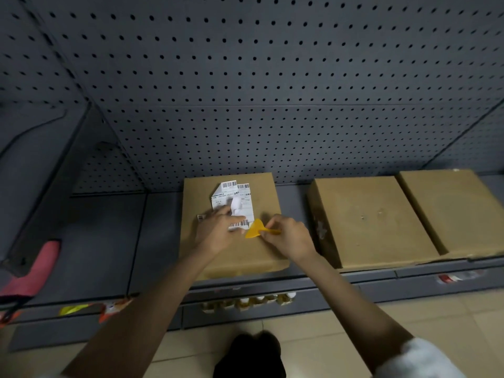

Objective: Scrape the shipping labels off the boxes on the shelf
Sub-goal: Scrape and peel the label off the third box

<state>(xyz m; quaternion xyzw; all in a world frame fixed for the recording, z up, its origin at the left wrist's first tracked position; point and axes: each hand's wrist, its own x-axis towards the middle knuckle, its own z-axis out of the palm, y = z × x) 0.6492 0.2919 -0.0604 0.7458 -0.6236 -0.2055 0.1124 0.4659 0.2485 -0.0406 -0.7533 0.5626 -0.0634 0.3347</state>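
A flat cardboard box lies on the grey shelf, with a white shipping label partly peeled and crumpled on its top. My left hand rests on the box and holds the loose near edge of the label. My right hand grips a yellow plastic scraper, whose blade touches the label's near right corner. Two more cardboard boxes lie to the right, their tops bare of labels.
A grey pegboard wall backs the shelf. A pink cloth hangs at the left edge. Small bottles stand on a lower shelf below the box. Tiled floor lies underneath.
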